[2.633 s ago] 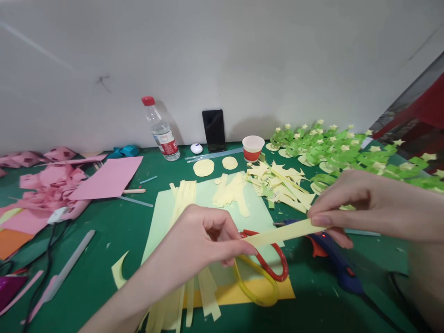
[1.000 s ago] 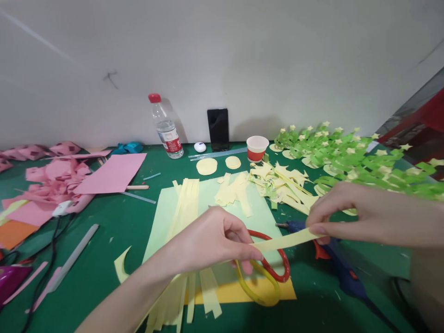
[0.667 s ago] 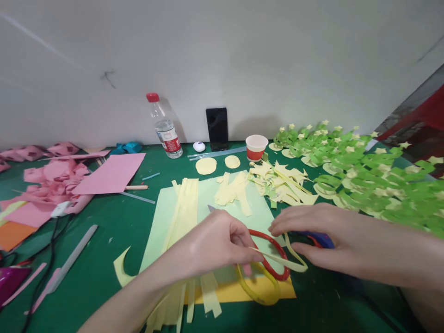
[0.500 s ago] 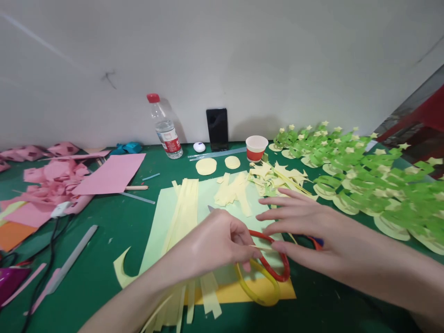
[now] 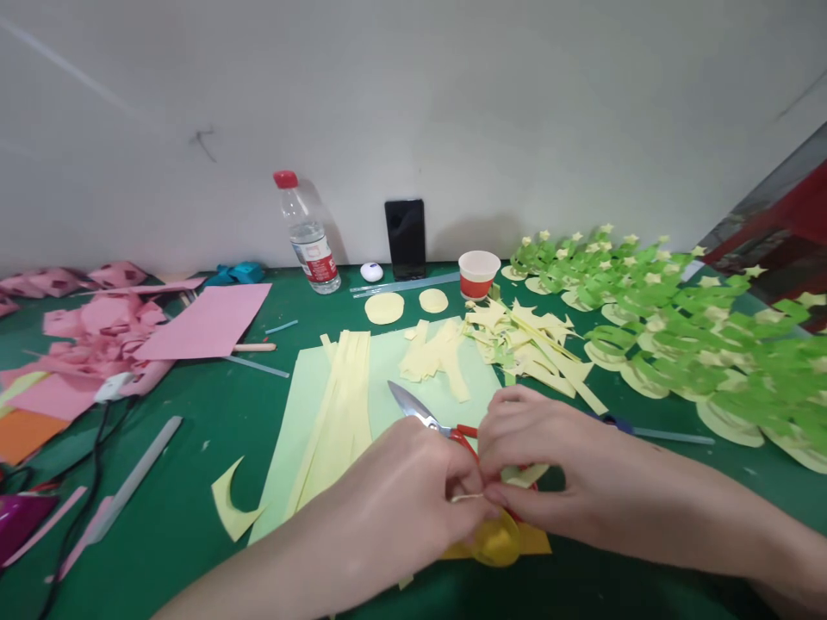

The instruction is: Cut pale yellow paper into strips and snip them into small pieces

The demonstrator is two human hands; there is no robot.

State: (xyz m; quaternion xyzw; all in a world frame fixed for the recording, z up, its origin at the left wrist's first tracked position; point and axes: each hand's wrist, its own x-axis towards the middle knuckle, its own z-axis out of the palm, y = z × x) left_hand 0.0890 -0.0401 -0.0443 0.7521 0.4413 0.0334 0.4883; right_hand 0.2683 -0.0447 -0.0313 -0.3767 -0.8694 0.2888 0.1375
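The left hand (image 5: 417, 482) and right hand (image 5: 549, 456) meet, fingers drawn together, pinching a strip (image 5: 528, 475) over the scissors (image 5: 432, 422) on the green sheet (image 5: 385, 366).

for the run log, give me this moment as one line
left hand: pinching yellow strip | right hand: pinching same strip | scissors: handles partly hidden by hands

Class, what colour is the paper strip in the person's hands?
The paper strip is pale yellow, seen best in the head view.
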